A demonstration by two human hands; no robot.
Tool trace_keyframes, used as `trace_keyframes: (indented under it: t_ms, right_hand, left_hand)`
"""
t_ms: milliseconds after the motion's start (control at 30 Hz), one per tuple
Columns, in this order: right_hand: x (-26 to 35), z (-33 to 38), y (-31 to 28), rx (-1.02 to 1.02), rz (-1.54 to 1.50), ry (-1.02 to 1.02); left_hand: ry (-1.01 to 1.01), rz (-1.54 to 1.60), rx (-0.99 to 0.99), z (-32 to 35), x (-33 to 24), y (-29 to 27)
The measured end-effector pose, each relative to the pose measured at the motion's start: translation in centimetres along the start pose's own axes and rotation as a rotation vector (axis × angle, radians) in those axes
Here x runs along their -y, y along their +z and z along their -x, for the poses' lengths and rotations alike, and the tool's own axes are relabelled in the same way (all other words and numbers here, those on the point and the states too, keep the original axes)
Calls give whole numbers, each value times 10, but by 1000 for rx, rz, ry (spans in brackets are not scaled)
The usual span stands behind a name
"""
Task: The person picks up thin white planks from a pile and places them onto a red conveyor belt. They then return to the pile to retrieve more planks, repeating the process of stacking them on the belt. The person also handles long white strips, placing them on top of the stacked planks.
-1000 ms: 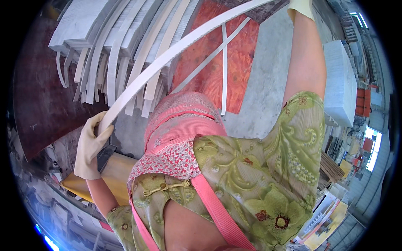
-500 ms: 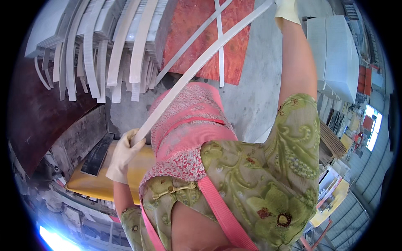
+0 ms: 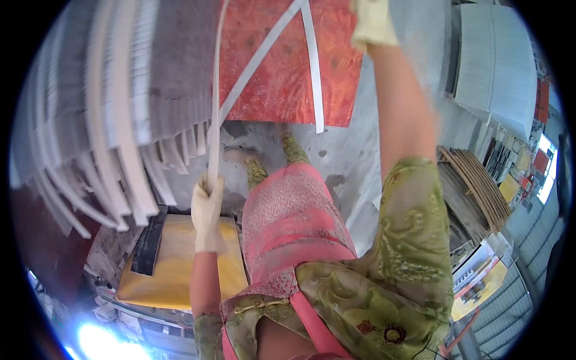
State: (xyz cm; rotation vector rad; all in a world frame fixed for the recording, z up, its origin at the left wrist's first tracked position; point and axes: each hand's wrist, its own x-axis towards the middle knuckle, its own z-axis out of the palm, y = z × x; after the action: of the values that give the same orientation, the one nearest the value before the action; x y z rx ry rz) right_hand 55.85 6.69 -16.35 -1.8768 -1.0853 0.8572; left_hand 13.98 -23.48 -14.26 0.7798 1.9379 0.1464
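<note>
My left hand, in a pale cream glove, is closed round the lower end of a long, narrow whitish strip. From there the strip rises almost straight and leaves the picture at the top. My right hand, gloved the same way, reaches far forward over the right edge of a red board; its fingers are cut off or blurred at the upper rim. Two more pale strips lie on the board: a slanting strip and a steeper strip, meeting near the top.
At the left, many pale strips hang over stacked grey sheets, blurred. A yellow covered surface with a dark flat bar lies beside my left forearm. White stacked sheets and a brown slatted piece stand at the right.
The held strip has swung from a diagonal to nearly upright. My left hand has moved right and turned upward; my right hand has shifted left. The view has tilted, showing my legs.
</note>
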Motion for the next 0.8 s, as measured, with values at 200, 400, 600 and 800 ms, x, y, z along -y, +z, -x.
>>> trace_keyframes:
  t_ms: [200,400,600,800]
  right_hand:
    - [-173,161,64,134,689,389]
    - [-204,167,94,156,921,478]
    - [-196,178,78,227,674,361]
    - [-188,183,90,382,732,344]
  left_hand:
    - [119,-255,-71,-77,-13,63]
    - [-35,-173,76,-109,-7,94]
    - [-36,-242,98,-125,-2,87]
    - [-35,-261,111,-117,-12,74]
